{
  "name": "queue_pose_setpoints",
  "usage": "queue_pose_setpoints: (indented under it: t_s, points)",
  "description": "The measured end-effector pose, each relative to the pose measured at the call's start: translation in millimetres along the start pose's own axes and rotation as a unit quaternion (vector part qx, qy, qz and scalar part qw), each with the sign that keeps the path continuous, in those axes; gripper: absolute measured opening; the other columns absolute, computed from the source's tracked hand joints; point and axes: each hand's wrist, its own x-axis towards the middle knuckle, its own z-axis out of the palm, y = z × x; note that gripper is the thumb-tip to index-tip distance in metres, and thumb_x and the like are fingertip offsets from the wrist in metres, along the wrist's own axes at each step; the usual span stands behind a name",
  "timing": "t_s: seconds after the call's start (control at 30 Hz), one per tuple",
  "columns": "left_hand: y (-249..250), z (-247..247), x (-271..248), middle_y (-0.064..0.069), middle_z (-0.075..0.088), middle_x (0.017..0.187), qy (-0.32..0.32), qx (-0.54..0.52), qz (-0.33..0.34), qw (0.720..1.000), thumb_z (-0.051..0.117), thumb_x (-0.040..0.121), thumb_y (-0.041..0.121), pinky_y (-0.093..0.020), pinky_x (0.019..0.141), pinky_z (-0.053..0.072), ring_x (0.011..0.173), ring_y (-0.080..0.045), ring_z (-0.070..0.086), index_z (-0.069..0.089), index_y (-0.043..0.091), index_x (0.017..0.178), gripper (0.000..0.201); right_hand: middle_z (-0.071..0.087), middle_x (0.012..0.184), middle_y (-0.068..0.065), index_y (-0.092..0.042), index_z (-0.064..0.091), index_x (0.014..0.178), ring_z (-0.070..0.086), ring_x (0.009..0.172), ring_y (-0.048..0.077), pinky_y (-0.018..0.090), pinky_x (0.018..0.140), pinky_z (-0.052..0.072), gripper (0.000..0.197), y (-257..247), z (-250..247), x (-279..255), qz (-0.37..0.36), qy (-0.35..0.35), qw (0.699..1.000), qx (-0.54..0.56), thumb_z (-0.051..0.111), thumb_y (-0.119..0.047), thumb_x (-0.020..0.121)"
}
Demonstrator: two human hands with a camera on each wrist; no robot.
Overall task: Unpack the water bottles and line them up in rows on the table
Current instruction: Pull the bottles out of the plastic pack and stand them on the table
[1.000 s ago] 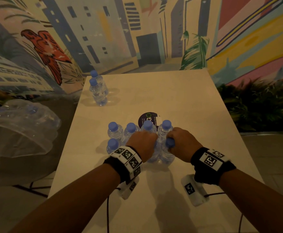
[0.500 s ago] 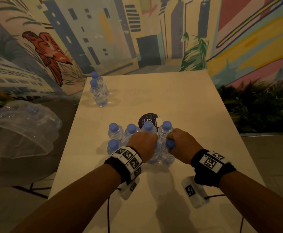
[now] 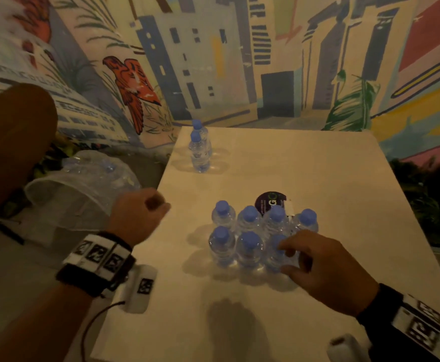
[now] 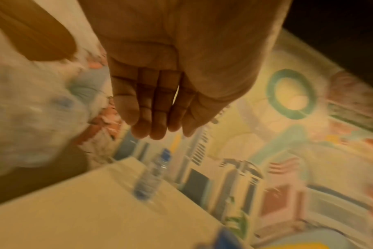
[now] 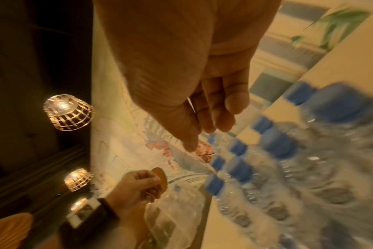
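Left hand (image 3: 138, 212), mid-left, shows straight, empty fingers at the wrist view; right hand (image 3: 326, 270) spreads beside clustered water bottles (image 3: 249, 246).

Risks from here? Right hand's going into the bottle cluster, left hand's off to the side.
1. The bottle cluster is tightly packed; the right hand, fingers spread at its near right corner, could likely knock neighbours over when pulling one out.
2. The left hand hovers off the table's left edge, so nothing steadies the cluster.
3. The two lined-up bottles stand near the far left edge; a nudge might send them off.
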Motion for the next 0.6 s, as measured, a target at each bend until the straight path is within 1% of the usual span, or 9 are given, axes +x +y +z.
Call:
queue_pose_setpoints:
  t_s: [0.13,0.2,0.23,0.27,0.33,0.37,0.43,0.5,0.6]
  points:
    - [-92,-21,15,-0.008,0.061,0.076,-0.017,0.012,-0.182,0.983,0.064,0.085,0.018,-0.032,0.072,0.043,0.074,-0.021,0.054,0.066,0.008,0.081,0.011,0.046,0.074,-0.026,-0.026,0.063,0.093,0.044,0.059,-0.014,-0.001,0.064,0.034,0.024,-47,15,31,-0.067,-0.044,0.997,0.022,0.058,-0.044,0.078]
    - [-145,-25,26,-0.014,0.059,0.073,-0.028,-0.055,-0.286,0.956,0.062,0.086,0.010,-0.034,0.067,0.054,0.069,-0.026,0.054,0.065,-0.003,0.091,0.014,0.045,0.076,-0.027,-0.025,0.064,0.098,0.046,0.060,-0.013,0.001,0.061,0.035,0.027,-67,27,53,-0.081,-0.055,0.995,0.028,0.058,-0.044,0.081]
    - [-169,-27,33,-0.016,0.059,0.072,-0.034,-0.090,-0.322,0.942,0.062,0.086,0.006,-0.034,0.064,0.056,0.067,-0.029,0.055,0.063,-0.007,0.097,0.017,0.047,0.078,-0.024,-0.024,0.065,0.101,0.047,0.060,-0.012,0.002,0.060,0.034,0.026,-76,35,66,-0.085,-0.063,0.994,0.028,0.061,-0.041,0.082]
    - [-192,-28,39,-0.018,0.060,0.075,-0.036,-0.096,-0.333,0.937,0.062,0.086,0.004,-0.038,0.067,0.057,0.069,-0.032,0.057,0.063,-0.007,0.103,0.021,0.051,0.082,-0.020,-0.022,0.065,0.105,0.046,0.059,-0.010,0.003,0.059,0.032,0.026,-86,43,79,-0.087,-0.075,0.993,0.029,0.063,-0.036,0.083]
    - [-223,-29,55,-0.021,0.065,0.097,-0.048,-0.036,-0.326,0.943,0.062,0.086,0.010,-0.048,0.089,0.053,0.090,-0.037,0.061,0.064,0.004,0.109,0.025,0.062,0.091,-0.009,-0.019,0.064,0.110,0.044,0.059,-0.007,0.004,0.062,0.031,0.027,-109,62,108,-0.088,-0.097,0.991,0.031,0.065,-0.030,0.086]
    - [-232,-27,63,-0.021,0.065,0.108,-0.051,0.012,-0.307,0.950,0.061,0.087,0.013,-0.048,0.095,0.049,0.100,-0.038,0.060,0.064,0.009,0.113,0.026,0.066,0.094,-0.005,-0.018,0.064,0.111,0.045,0.061,-0.006,0.005,0.064,0.033,0.027,-122,73,123,-0.087,-0.105,0.990,0.033,0.064,-0.029,0.087]
    - [-239,-27,78,-0.022,0.060,0.120,-0.077,0.085,-0.235,0.965,0.057,0.090,0.009,-0.046,0.099,0.045,0.110,-0.040,0.057,0.059,0.004,0.120,0.031,0.070,0.098,-0.001,-0.018,0.064,0.111,0.053,0.068,0.001,0.016,0.070,0.043,0.025,-148,98,155,-0.080,-0.118,0.989,0.039,0.062,-0.028,0.088]
    - [-241,-22,93,-0.024,0.062,0.117,-0.097,0.104,-0.174,0.974,0.058,0.088,0.006,-0.045,0.093,0.046,0.108,-0.040,0.058,0.060,-0.002,0.116,0.030,0.072,0.098,0.004,-0.016,0.064,0.110,0.063,0.080,0.019,0.029,0.076,0.050,0.024,-172,125,186,-0.076,-0.142,0.987,0.029,0.059,-0.025,0.089]
    - [-256,-17,112,-0.015,0.062,0.121,-0.153,0.166,-0.131,0.965,0.055,0.090,0.023,-0.041,0.096,0.045,0.111,-0.032,0.058,0.062,0.008,0.115,0.030,0.069,0.107,0.011,-0.013,0.061,0.116,0.063,0.093,0.029,0.034,0.083,0.050,0.027,-202,169,232,-0.076,-0.186,0.979,0.010,0.054,-0.020,0.091]
